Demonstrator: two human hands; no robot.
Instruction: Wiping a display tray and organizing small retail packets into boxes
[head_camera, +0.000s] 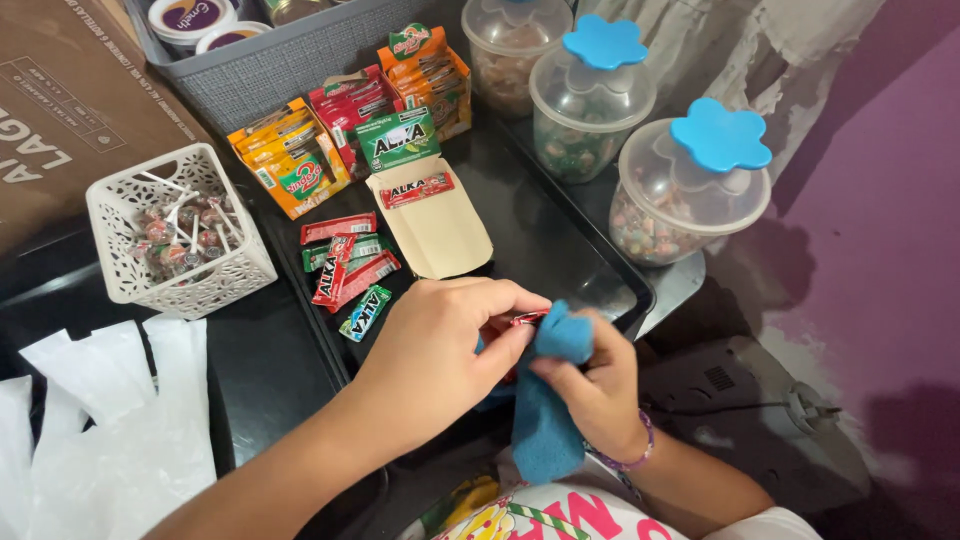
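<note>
My left hand (440, 340) is closed around a small red candy stick pack (524, 319), of which only one end shows. My right hand (595, 390) pinches a blue cloth (548, 420) against that pack, and the cloth hangs down toward my lap. Both hands hover over the near edge of a black tray (560, 250). Several loose red and green candy stick packs (345, 265) lie on the tray just left of my left hand. An opened cardboard display box (430, 215) of the same candy lies beyond them.
A white lattice basket (180, 235) of lollipops stands at left. Orange and red candy boxes (300, 160) line the tray's far side, before a grey bin (270, 70). Three clear candy jars (690, 190) with blue lids stand at right. White plastic bags (110, 420) lie at lower left.
</note>
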